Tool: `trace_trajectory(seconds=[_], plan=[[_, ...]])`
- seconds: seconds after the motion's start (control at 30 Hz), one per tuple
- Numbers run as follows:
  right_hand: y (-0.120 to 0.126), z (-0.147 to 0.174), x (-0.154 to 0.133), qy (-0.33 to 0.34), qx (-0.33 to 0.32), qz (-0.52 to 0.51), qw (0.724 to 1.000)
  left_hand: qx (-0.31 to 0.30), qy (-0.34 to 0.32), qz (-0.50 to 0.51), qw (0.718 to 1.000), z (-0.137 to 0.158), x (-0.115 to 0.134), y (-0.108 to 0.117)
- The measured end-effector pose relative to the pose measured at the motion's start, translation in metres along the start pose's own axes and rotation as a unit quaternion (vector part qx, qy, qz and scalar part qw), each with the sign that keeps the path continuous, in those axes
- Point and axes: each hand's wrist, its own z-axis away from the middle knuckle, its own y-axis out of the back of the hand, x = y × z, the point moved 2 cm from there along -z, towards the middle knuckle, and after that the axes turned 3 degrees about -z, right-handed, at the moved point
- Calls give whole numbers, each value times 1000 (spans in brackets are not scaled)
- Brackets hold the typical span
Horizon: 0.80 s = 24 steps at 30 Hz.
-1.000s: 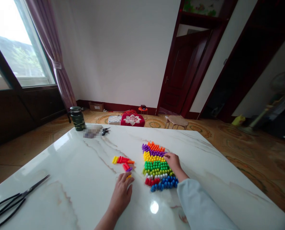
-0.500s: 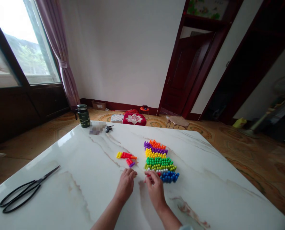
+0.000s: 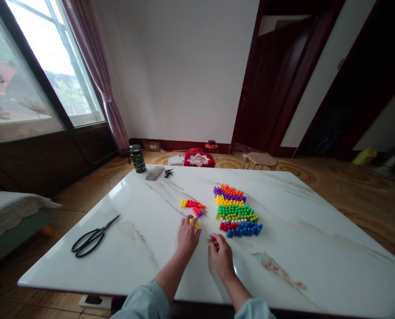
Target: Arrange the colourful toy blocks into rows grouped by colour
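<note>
My left hand (image 3: 188,235) rests low over the marble-patterned table, thumb and fingers apart. Small yellow pieces (image 3: 194,223) show at its fingertips, partly covered by them. To the right, my right hand (image 3: 221,254) has its fingers curled together in a pinch; whatever lies between them is hidden. Just beyond the left hand are loose red pieces (image 3: 192,204) with yellow, orange and purple ones. Beyond and right of my right hand stand rows of round-ended plastic pieces: blue (image 3: 245,229), red (image 3: 228,226), white, green (image 3: 235,211), yellow (image 3: 229,200), purple and orange (image 3: 231,190).
Black-handled scissors (image 3: 92,239) lie on the left of the table (image 3: 144,257). At its far left corner stand a camouflage flask (image 3: 137,159), a blurred-out item (image 3: 154,173) and a small black tool (image 3: 168,173). A round stool (image 3: 261,159) is beyond the table.
The view has shifted, bringing the table's front edge and my sleeves into sight. My right hand has drawn back from the red pieces. Yellow pieces now show by my left fingertips.
</note>
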Motion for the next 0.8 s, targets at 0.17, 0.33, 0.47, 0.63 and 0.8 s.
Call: trace_trajectory(seconds=[0.17, 0.33, 0.47, 0.63, 0.8], plan=[[-1, 2, 2, 1, 14, -5, 1000, -50, 11, 17, 999, 5, 4, -1], [-1, 2, 1, -9, 20, -38, 999, -88, -28, 90, 992, 17, 13, 0], [1, 2, -3, -27, 16, -84, 996, -108, -30, 187, 976, 28, 19, -3], [2, 1, 0, -102, 53, -139, 984, -98, -7, 287, 953, 30, 17, -7], [1, 3, 1, -113, 73, -159, 978, -19, -120, 56, 991, 23, -4, -12]])
